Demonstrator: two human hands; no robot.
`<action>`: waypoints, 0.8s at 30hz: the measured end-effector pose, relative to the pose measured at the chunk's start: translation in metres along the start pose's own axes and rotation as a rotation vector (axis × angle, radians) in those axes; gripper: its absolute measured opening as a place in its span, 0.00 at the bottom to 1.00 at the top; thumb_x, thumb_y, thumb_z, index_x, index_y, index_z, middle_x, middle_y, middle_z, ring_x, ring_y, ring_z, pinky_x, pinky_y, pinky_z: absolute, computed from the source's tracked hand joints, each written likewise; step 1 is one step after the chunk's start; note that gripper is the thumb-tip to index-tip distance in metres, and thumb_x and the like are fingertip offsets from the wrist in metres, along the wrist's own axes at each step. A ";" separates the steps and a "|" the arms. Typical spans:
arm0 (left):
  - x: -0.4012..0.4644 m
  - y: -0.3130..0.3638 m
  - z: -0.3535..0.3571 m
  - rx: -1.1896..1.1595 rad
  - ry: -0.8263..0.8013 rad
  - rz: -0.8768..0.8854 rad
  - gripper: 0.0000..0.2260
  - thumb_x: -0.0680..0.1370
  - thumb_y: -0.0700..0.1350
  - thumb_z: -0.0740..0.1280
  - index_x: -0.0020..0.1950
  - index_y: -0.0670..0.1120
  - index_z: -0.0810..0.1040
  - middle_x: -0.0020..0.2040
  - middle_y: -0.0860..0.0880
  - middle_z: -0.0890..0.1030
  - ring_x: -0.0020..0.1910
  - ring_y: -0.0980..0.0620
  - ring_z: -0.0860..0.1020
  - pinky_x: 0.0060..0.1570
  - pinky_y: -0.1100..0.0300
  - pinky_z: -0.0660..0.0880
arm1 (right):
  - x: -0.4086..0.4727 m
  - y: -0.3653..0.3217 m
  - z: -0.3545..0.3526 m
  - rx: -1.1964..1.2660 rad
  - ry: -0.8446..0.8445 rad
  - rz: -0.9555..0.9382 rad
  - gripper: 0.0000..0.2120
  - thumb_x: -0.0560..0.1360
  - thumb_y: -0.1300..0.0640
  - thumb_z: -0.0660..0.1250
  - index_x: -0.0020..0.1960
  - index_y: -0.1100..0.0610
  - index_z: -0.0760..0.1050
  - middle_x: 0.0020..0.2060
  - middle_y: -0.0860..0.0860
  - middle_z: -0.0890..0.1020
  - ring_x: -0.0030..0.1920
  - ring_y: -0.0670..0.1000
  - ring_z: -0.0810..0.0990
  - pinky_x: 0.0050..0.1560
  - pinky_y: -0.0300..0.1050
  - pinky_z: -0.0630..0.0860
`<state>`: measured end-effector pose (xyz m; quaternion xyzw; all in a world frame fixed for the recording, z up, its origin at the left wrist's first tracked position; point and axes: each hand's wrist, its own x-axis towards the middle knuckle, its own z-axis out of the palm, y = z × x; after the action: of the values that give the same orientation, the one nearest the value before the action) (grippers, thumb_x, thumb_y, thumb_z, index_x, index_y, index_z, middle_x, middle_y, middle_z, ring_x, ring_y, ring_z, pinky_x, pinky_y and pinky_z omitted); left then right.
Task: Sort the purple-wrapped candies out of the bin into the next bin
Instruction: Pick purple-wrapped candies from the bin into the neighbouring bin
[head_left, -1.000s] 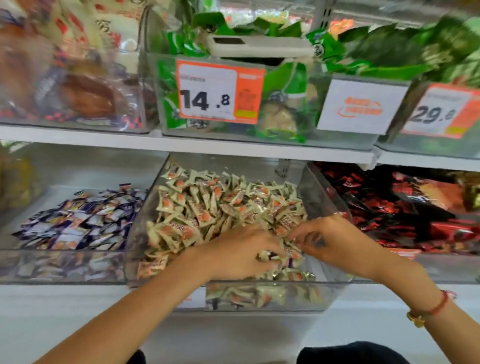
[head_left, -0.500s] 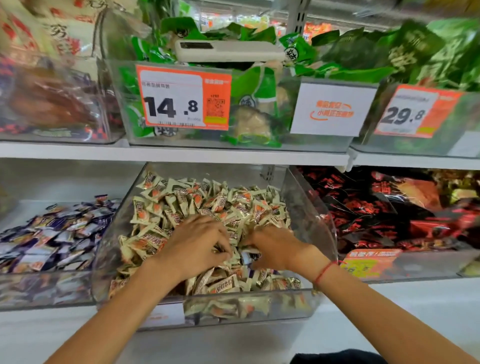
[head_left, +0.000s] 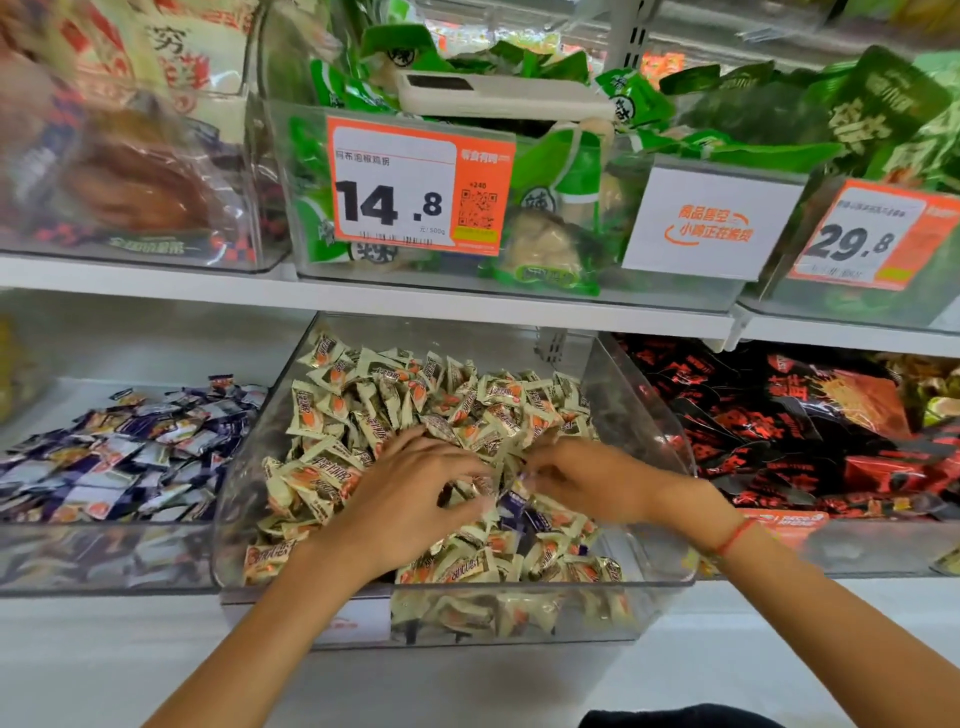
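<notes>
Store shelving, white shelf (head_left: 467, 306) carrying clear bins. Both hands digging in middle bin (head_left: 644, 415) of cream candies (head_left: 395, 410). Left hand (head_left: 415, 493), right hand (head_left: 587, 483): fingers curling, whether clamping anything — cannot tell. Purple-wrapped candies (head_left: 524, 512) lying between hands; more filling bin at 9 o'clock (head_left: 104, 551).

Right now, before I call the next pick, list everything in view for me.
Clear middle bin: one, lower shelf, centre.
Cream-wrapped candies: a heap, cream with orange, filling the middle bin.
Purple-wrapped candies: a few, purple, in the heap between the hands.
Left bin: one, clear, holds many purple and white candies.
Red and black packets: several, lower right bin.
Green packets: many, upper bins.
Price tags: two, orange and white, 14.8 and 29.8.
White sign: one, orange print, upper shelf.
Left hand: in the heap, fingers curled.
Right hand: in the heap, red wrist cord.
</notes>
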<state>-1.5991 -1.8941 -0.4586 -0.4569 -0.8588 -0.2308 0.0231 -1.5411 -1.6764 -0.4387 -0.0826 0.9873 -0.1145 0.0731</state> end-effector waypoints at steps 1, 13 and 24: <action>-0.001 0.002 -0.001 -0.033 0.014 -0.008 0.24 0.75 0.67 0.55 0.68 0.61 0.69 0.66 0.66 0.68 0.67 0.66 0.63 0.71 0.62 0.42 | -0.004 -0.002 -0.005 0.099 0.043 -0.018 0.13 0.82 0.51 0.59 0.48 0.57 0.77 0.40 0.54 0.78 0.39 0.53 0.76 0.40 0.49 0.74; -0.006 0.011 -0.012 -0.308 0.284 -0.222 0.13 0.76 0.54 0.66 0.60 0.56 0.78 0.51 0.66 0.76 0.44 0.47 0.82 0.46 0.51 0.79 | -0.013 -0.034 -0.026 0.850 0.219 0.188 0.09 0.74 0.62 0.70 0.53 0.56 0.82 0.43 0.48 0.85 0.39 0.43 0.82 0.41 0.40 0.82; -0.006 0.009 -0.017 -0.216 0.336 -0.283 0.14 0.77 0.56 0.64 0.61 0.56 0.78 0.53 0.59 0.81 0.40 0.50 0.83 0.41 0.52 0.81 | -0.006 -0.019 -0.031 0.477 0.225 0.218 0.21 0.77 0.57 0.68 0.68 0.57 0.70 0.64 0.48 0.74 0.63 0.49 0.75 0.61 0.38 0.72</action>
<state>-1.5914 -1.9013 -0.4414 -0.2871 -0.8686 -0.3950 0.0840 -1.5372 -1.6872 -0.4030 0.0567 0.9374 -0.3436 -0.0078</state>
